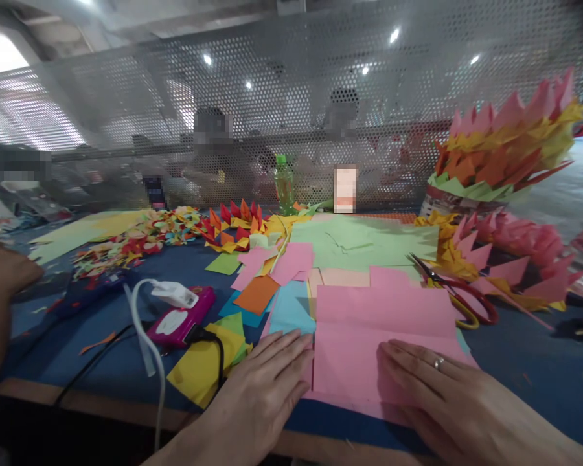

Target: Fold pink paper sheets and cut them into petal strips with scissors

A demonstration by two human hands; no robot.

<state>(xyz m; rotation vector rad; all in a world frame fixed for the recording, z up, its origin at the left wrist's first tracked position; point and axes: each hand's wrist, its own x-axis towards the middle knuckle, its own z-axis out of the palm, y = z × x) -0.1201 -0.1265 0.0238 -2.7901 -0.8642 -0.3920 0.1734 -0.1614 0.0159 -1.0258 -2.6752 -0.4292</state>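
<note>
A pink paper sheet (388,310) with a crease across it lies in front of me, on top of other coloured sheets. My right hand (427,382), with a ring on one finger, rests flat on the sheet's right part, fingers stretched out. At the sheet's left edge my left hand (276,375) lies flat with its fingers extended. Under and beside those fingers is blue paper (289,307). Scissors (459,298) with red and yellow handles lie beyond the sheet's right side. Neither hand grips anything.
Left of my hands sit a magenta power adapter (184,317) with cables and yellow paper (204,366). Farther back are light green sheets (369,239), a green-capped bottle (284,188) and paper scraps (140,243). Folded-paper pieces (510,142) rise at right. Another person's arm (2,291) enters left.
</note>
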